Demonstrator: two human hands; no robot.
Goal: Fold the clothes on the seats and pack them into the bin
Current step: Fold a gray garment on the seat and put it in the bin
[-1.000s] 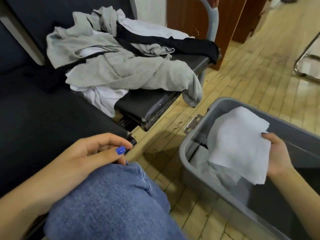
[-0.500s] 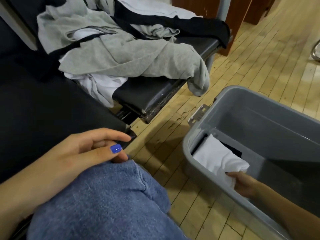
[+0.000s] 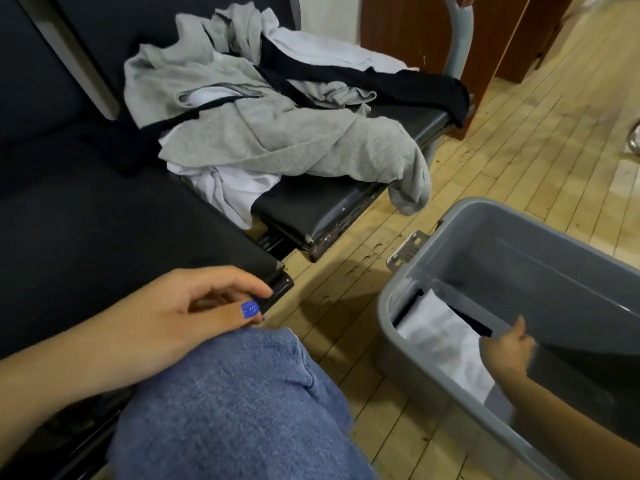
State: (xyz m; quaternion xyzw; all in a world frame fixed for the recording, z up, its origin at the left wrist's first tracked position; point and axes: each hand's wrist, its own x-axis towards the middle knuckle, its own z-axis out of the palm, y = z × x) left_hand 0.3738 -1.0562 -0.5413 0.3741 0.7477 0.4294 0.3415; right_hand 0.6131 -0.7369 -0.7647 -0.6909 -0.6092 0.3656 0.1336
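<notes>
The packing was only partly done. One folded white cloth [image 3: 446, 344] already lay in the grey bin [image 3: 561, 237], propped against the near wall at about four o'clock in the head view, with something dark just behind it — what that dark piece was could not be told. The right hand [image 3: 507, 351] reached down into the bin and rested against the cloth's far edge; it was blurred, so whether its fingers pinched the fabric or merely pressed it could not be told. The left hand [image 3: 180, 317] lay relaxed and empty at about eight o'clock, fingers loosely curled, resting on the blue-jeaned knee [image 3: 228, 410] beside the edge of the near seat [image 3: 86, 220].

Most of the work seemed left. At twelve o'clock, on the far seat [image 3: 311, 209], a heap of clothes [image 3: 263, 133] sat unfolded — grey, white and black pieces tangled together, one grey sleeve [image 3: 408, 188] hanging over the front edge toward the wooden floor [image 3: 519, 140]. Each piece would likely need pulling free, folding and stacking beside the white one.
</notes>
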